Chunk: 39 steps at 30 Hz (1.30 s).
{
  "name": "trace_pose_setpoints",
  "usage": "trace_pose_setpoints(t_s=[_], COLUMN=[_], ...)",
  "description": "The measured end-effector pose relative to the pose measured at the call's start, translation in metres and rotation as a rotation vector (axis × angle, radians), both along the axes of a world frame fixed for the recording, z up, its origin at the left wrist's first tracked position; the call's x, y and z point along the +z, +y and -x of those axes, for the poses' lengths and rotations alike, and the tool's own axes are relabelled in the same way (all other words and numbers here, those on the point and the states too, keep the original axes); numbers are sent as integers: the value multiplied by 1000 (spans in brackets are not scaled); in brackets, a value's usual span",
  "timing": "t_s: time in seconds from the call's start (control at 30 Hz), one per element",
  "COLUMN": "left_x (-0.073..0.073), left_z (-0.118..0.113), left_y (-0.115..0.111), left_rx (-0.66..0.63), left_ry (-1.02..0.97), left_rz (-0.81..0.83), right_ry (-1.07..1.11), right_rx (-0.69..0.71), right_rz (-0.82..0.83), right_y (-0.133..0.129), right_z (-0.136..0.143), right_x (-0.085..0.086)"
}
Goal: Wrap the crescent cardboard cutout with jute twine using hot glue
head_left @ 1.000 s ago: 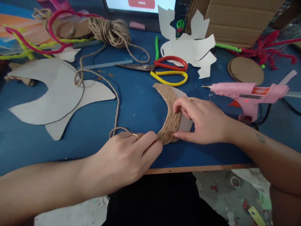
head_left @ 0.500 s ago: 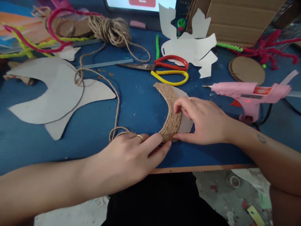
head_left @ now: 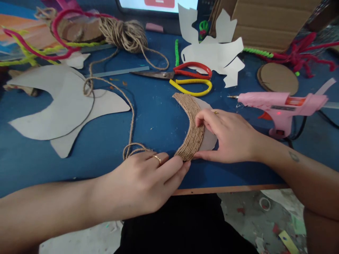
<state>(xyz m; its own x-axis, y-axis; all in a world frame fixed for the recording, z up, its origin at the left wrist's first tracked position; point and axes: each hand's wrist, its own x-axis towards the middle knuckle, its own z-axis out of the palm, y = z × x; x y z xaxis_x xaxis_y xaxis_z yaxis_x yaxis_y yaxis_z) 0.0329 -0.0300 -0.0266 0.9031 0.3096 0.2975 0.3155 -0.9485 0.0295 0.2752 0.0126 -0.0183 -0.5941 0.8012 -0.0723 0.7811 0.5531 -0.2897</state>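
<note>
A crescent-shaped cardboard piece lies near the table's front edge, its inner side covered with tight rows of jute twine. My right hand grips it from the right, fingertips on the twine rows and thumb at the lower edge. At the crescent's lower tip, the fingers of my left hand are closed together. A loose strand of twine runs from the twine bundle down to my left hand, with a small loop beside the knuckles. The strand's end is hidden under the fingers.
Scissors with red and yellow handles lie beyond the crescent. A pink glue gun rests at the right, its cord trailing off. Grey cut shapes lie left, a white cutout and cardboard disc farther back.
My left hand has shifted slightly left and down at the crescent's lower tip, uncovering a little more of the twine rows. My right hand is almost still.
</note>
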Motion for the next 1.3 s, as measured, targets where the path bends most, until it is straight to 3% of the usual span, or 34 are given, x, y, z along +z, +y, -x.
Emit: trace_pose_setpoints(t_s=[0.6,0.9,1.3], left_x=[-2,0,7], left_z=[-1,-3,-5], left_y=[2,3,5], left_rx=[19,25,29], left_ry=[0,-11,24], left_rz=[38,26,-6], right_ry=[15,216,187], right_rx=[-28,76,61], right_rz=[6,222,188], right_y=[-1,13,10], right_z=[0,-17,-12], right_x=[-1,1,0])
